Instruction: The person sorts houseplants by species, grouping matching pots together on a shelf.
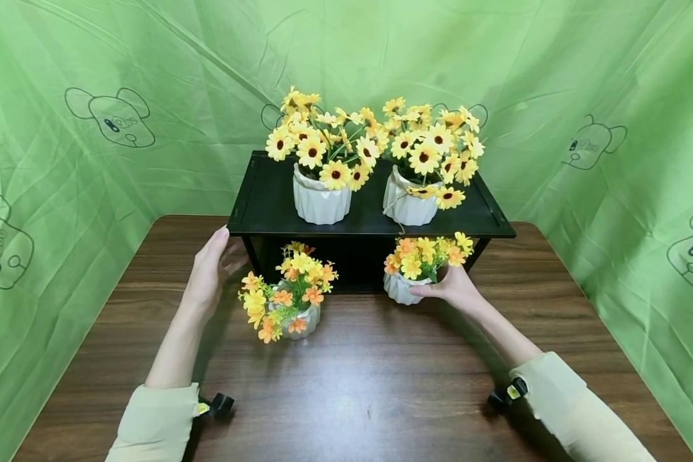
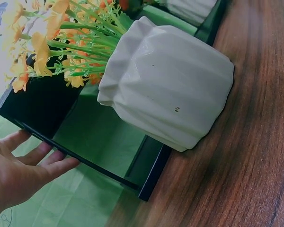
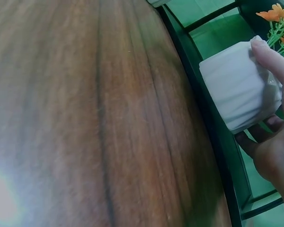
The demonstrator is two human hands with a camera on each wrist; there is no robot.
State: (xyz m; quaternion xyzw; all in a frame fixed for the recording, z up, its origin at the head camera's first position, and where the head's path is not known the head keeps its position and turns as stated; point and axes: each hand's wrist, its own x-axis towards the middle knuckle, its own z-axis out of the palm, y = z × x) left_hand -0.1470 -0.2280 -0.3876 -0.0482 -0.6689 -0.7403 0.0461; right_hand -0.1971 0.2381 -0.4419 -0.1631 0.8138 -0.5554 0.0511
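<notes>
My right hand [image 1: 453, 289] grips a white fluted flowerpot [image 3: 241, 87] with orange and yellow flowers, thumb on the near side and fingers round the far side. That pot is at the lower front edge of a black two-level shelf [image 1: 277, 224], toward its right end. Whether its base touches the shelf is unclear. My left hand [image 1: 208, 269] rests against the shelf's left front post, its fingers [image 2: 61, 166] extended and reaching past the thin bar. Just right of it, a second white pot [image 2: 175, 85] with orange and yellow flowers stands on the table before the shelf.
On the shelf's top stand two white pots, one on the left [image 1: 322, 202] and one on the right [image 1: 410, 202], both with pale yellow daisy-like flowers. The brown wooden table [image 1: 346, 385] is bordered by green cloth [image 1: 346, 51] behind and at the sides.
</notes>
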